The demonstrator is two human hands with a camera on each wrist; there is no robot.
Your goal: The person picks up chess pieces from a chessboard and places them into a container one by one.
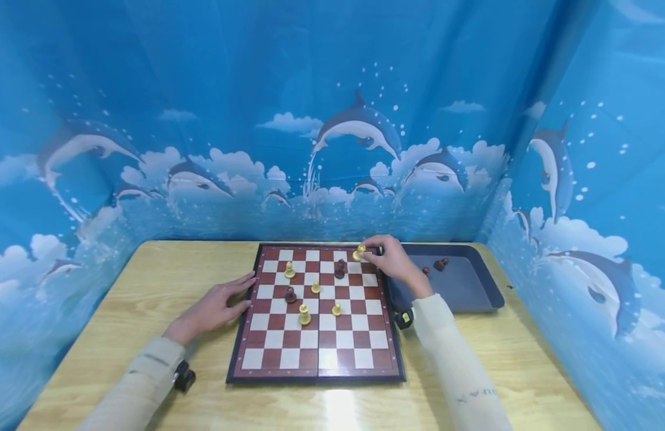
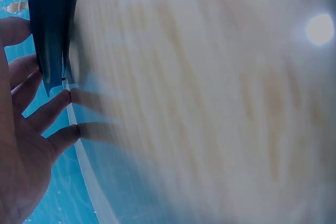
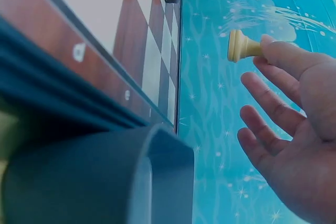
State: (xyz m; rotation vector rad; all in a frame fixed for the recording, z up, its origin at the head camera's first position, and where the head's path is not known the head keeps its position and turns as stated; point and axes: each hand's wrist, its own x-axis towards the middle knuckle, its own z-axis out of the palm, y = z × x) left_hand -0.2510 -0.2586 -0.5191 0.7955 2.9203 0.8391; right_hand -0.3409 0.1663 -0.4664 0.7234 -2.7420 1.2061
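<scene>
My right hand (image 1: pixel 394 262) pinches a pale yellow chess piece (image 3: pixel 242 45) between thumb and forefinger, its base showing and its top hidden by the fingers. In the right wrist view the piece is held off the chessboard (image 1: pixel 343 359), over its far right part. Closest to it on the squares stands a tall dark chess piece (image 1: pixel 340 269). My left hand (image 1: pixel 216 306) rests at the board's left edge (image 2: pixel 50 35), fingers loosely extended. A second dark piece (image 1: pixel 290 294) and several yellow ones, among them a tall one (image 1: pixel 304 315), stand upright around the middle.
Right of the board sits a dark grey tray (image 1: pixel 474 306), with small dark pieces (image 1: pixel 442 264) lying inside. A wooden table (image 1: pixel 203 407) carries everything. Behind and beside it hangs a blue dolphin-print curtain (image 1: pixel 246 72).
</scene>
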